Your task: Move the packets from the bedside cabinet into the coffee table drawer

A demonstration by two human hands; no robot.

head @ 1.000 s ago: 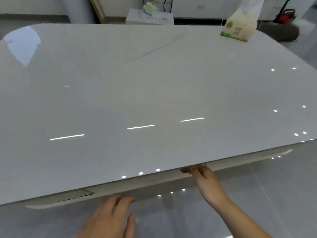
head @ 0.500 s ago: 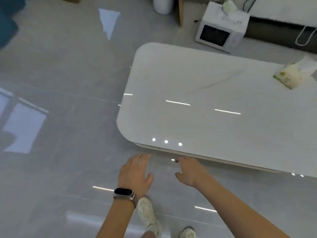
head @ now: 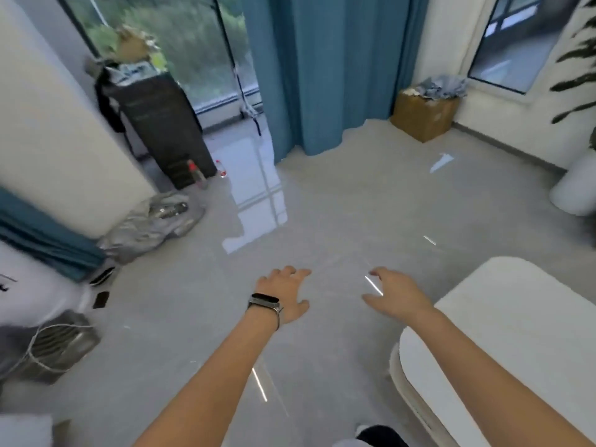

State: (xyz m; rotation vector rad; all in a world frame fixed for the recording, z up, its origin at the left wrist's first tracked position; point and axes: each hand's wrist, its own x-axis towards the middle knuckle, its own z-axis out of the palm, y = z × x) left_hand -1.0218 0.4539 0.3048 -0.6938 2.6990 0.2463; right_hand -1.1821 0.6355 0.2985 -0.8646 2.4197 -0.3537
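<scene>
Glossy grey floor (head: 322, 195) fills most of the view; the person looks across the room with both arms out front. Left hand (head: 283, 293), with a dark band (head: 265, 301) on its wrist, hangs palm down, fingers (head: 292, 274) loosely spread, holding nothing. Right hand (head: 395, 295) is the same: fingers relaxed, slightly curled, empty. Both are over bare floor and touch nothing.

Packets: none in view. Bedside cabinet: can't identify it with confidence. A dark unit (head: 161, 127) stands by the window with clutter on top, but it's blurred and may not be the cabinet. The white tabletop (head: 516, 333) at lower right looks like the coffee table's corner; its drawer isn't visible from this angle, so can't tell whether it's open.

Judgement: the person is likely walking off to fetch the packets, with nothing carried yet.

Risks from here:
- Trip or slip. A grey bag (head: 151, 221) and a bottle (head: 196, 172) lie on the floor near the dark unit, and a wire heater-like thing (head: 48, 346) sits at lower left. The floor looks polished, so a fast turn could skid.
- Knocking a leg on the tabletop corner, which is just beside the right forearm.
- Wrong target. With motion blur and no packets in sight, the person could head to the wrong piece of furniture.
- Drawer shut on return, with both hands full, would force a put-down or a drop.
</scene>
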